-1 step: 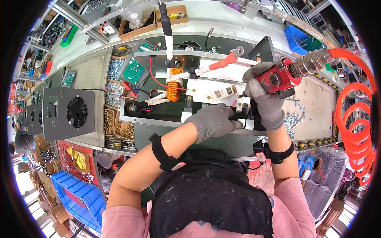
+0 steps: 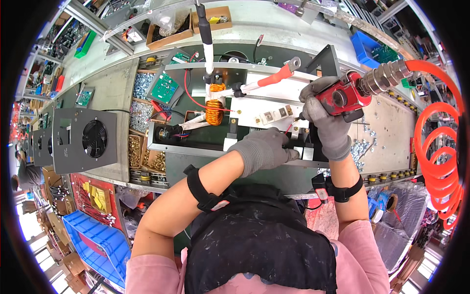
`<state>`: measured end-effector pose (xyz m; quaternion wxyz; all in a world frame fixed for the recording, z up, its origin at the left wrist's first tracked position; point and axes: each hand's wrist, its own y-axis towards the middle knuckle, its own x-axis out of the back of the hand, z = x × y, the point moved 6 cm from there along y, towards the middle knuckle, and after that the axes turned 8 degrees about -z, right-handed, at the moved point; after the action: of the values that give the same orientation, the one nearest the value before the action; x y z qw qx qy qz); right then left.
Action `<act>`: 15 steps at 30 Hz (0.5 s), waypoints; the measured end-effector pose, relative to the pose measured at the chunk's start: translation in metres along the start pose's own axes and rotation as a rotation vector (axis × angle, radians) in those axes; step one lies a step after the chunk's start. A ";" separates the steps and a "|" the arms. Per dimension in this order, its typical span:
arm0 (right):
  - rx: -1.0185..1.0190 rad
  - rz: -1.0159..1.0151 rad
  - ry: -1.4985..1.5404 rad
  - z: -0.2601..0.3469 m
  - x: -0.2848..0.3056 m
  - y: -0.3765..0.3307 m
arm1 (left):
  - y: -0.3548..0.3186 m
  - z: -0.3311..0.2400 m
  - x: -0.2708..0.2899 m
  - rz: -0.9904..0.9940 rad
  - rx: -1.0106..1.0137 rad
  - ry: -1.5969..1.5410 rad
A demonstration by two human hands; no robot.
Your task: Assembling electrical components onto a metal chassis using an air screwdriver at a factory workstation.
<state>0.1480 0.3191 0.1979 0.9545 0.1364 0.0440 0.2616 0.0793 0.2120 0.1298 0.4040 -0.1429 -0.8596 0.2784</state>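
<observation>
My right hand, in a grey glove, grips a red air impact wrench over the right end of an open metal chassis. The wrench's working end is largely hidden by the glove. My left hand, also gloved, rests in the near right part of the chassis, thumb and fingers apart, beside small black and silver blocks. A thin red wire passes by its fingertips. Inside the chassis are a white plate, an orange-wound copper coil and a red-sleeved cable with a ring lug.
An orange coiled air hose hangs at the right. Loose screws lie on the bench near the wrench. Left of the chassis stand bins of fasteners, a green circuit board and a grey fan panel. A blue bin sits far right.
</observation>
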 end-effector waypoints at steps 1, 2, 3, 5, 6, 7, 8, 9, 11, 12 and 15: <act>0.012 0.001 -0.005 0.000 0.000 0.000 | 0.000 0.000 0.000 0.004 0.004 -0.008; 0.011 0.000 -0.005 0.000 0.000 0.000 | -0.001 0.000 0.001 0.009 0.008 -0.017; 0.012 -0.013 -0.001 0.000 0.000 0.000 | -0.001 0.000 0.001 0.009 0.007 -0.017; 0.012 -0.025 0.004 -0.001 0.001 0.000 | -0.001 0.000 0.001 0.022 0.006 -0.026; 0.019 -0.042 -0.008 -0.001 0.002 0.001 | -0.001 0.000 0.001 0.022 0.007 -0.027; 0.026 -0.059 -0.020 -0.001 0.003 0.002 | -0.002 -0.001 0.002 0.027 0.010 -0.029; 0.025 -0.058 -0.020 -0.001 0.003 0.002 | -0.002 -0.001 0.002 0.032 0.013 -0.031; 0.025 -0.046 -0.040 0.000 0.003 0.002 | -0.001 0.000 0.001 0.032 0.013 -0.031; 0.025 -0.035 -0.062 0.000 0.002 0.003 | 0.000 0.001 0.001 0.024 0.008 -0.036; 0.032 -0.048 -0.054 0.000 0.002 0.003 | 0.000 0.001 0.001 0.025 0.008 -0.036; 0.026 -0.056 -0.050 0.001 0.003 0.003 | 0.000 0.000 0.000 0.038 0.009 -0.047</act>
<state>0.1493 0.3226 0.1999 0.9604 0.1543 0.0272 0.2306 0.0789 0.2123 0.1293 0.3791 -0.1508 -0.8647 0.2929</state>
